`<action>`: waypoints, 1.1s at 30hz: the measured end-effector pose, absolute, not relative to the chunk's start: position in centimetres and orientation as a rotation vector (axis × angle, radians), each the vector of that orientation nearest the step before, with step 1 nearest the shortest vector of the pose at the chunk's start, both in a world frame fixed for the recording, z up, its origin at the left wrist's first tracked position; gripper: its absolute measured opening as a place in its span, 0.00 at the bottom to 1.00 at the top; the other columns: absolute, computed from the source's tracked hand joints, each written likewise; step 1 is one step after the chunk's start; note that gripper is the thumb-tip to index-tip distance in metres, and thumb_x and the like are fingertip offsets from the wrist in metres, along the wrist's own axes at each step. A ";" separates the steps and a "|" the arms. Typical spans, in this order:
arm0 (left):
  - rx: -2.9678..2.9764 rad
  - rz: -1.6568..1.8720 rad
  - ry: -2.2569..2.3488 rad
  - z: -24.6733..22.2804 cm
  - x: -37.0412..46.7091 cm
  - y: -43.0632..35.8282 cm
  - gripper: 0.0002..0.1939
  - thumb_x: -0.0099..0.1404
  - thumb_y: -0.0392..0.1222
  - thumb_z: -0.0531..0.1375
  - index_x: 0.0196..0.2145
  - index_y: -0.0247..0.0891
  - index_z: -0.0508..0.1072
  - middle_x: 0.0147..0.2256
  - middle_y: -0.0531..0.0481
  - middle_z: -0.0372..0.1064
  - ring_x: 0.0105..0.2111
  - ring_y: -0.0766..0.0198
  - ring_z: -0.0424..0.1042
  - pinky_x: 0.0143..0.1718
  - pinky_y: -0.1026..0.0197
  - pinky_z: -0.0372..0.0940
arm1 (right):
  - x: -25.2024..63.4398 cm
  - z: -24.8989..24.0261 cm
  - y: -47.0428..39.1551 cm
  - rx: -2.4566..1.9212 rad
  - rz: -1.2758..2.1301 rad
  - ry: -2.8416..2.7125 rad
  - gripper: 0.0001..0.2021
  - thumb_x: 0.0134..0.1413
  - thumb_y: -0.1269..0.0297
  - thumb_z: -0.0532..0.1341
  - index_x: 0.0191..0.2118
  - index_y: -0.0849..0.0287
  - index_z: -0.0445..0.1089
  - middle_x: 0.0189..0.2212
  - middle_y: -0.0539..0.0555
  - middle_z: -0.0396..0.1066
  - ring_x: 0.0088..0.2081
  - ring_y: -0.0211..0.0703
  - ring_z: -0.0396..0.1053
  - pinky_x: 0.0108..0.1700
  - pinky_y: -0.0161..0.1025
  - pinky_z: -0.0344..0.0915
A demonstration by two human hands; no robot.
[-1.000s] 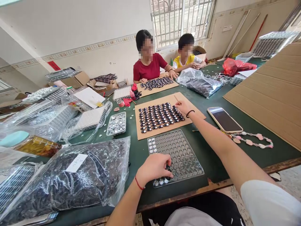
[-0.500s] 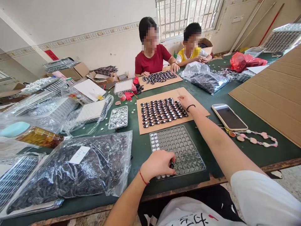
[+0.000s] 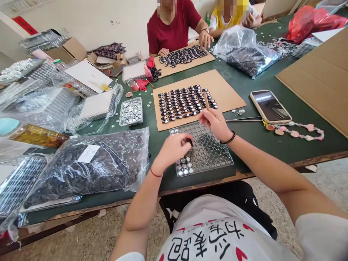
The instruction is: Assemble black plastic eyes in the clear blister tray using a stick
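My left hand (image 3: 174, 148) is closed in a pinch on a small black piece (image 3: 189, 141), just above the clear plastic tray (image 3: 217, 162). My right hand (image 3: 216, 124) grips a thin wooden stick (image 3: 206, 100) that points up and away, over the tray's far edge. Round silvery-white pieces (image 3: 185, 167) fill some cups along the tray's left side; part of that side is hidden behind my left hand. Beyond the tray, several rows of black pieces with white ovals (image 3: 185, 105) lie on a cardboard sheet (image 3: 231, 90).
A plastic box of silvery round pieces (image 3: 131, 111) stands left of the cardboard. Nearer lies a large bag of black pieces (image 3: 108, 170). A phone (image 3: 270, 105) with a beaded strap is at right. Across the table, a person's hand (image 3: 205, 38) touches pieces on another board (image 3: 210, 58).
My right hand has come back from the cardboard toward the tray with the stick. My left hand has risen from the tray's near side with the black piece. The view has tilted down.
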State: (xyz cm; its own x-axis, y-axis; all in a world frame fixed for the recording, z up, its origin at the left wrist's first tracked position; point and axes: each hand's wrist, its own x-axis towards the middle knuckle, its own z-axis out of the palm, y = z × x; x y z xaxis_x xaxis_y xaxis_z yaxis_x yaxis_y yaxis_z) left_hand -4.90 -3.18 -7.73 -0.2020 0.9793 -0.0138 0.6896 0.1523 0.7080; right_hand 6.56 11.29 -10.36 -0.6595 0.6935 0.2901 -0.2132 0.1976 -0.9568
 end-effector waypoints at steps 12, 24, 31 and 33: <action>0.808 1.548 1.594 -9.2 -6.9 -1.3 0.10 0.56 0.39 0.54 0.37 0.37 0.68 0.21 0.56 0.60 0.16 0.75 0.57 0.17 0.71 0.53 | 6.9 -11.5 6.6 0.102 1.065 -2.686 0.14 0.57 0.60 0.52 0.25 0.59 0.67 0.18 0.48 0.62 0.19 0.33 0.54 0.24 0.32 0.48; 0.879 1.465 1.671 -9.9 -6.4 -1.1 0.13 0.51 0.47 0.62 0.31 0.35 0.69 0.17 0.58 0.57 0.15 0.76 0.55 0.15 0.72 0.52 | 7.8 -9.8 8.6 -0.201 1.022 -2.359 0.14 0.58 0.58 0.50 0.29 0.59 0.67 0.23 0.50 0.66 0.24 0.36 0.60 0.28 0.33 0.52; 0.835 1.532 1.674 -9.5 -6.3 -1.3 0.19 0.52 0.48 0.61 0.41 0.38 0.71 0.18 0.57 0.58 0.16 0.76 0.55 0.16 0.72 0.52 | 7.7 -9.7 9.2 -0.448 1.108 -2.002 0.15 0.58 0.56 0.49 0.30 0.60 0.66 0.21 0.50 0.68 0.21 0.34 0.61 0.25 0.32 0.54; 0.862 1.451 1.648 -9.8 -6.1 -1.3 0.20 0.52 0.48 0.61 0.42 0.38 0.71 0.18 0.57 0.58 0.16 0.75 0.55 0.16 0.71 0.52 | 7.6 -9.6 9.2 -0.465 1.136 -1.976 0.15 0.58 0.55 0.50 0.29 0.60 0.66 0.21 0.49 0.69 0.19 0.33 0.60 0.23 0.32 0.54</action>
State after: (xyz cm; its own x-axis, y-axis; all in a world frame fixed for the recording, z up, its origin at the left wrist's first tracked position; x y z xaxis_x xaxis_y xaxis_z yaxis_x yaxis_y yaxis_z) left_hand -6.14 -1.28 -9.80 -0.4807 0.8701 -0.1088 0.0027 0.1255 0.9921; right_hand 7.61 9.22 -9.65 -0.6181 0.6420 0.4536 -0.0690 0.5305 -0.8449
